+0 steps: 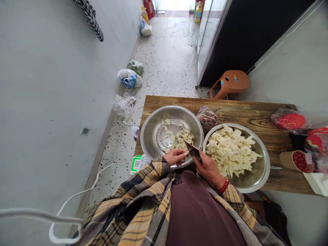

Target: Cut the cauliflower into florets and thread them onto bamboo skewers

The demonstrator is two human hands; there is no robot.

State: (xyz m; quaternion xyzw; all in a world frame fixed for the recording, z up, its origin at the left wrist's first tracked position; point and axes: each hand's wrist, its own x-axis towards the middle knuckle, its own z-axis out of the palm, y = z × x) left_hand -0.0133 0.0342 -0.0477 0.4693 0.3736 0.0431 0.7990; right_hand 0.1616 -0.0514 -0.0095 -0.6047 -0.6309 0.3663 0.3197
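- On the counter (243,108), we had the R bowl (263,174), veg pile (230,150) apparently uncut.
- L bowl (146,136): small cut pcs (186,135), prob. minor share done.
- At its rim, our R hand (208,171) gripped a knife (193,152), L hand (176,157) pinched a veg pc (187,153).

Wood table (243,111) here, pretty loaded tbh. Basin (150,136) at 9 o'clock, bowl (260,172) around 5, patterned bundle (207,117) at 11, red bag (290,120) at 2, cup (287,159) between 3 and 4. The floor's (164,68) speckled: stool (238,81) just past 12 from the table, plastic bags (130,79) roughly 10, by the wall (51,102).
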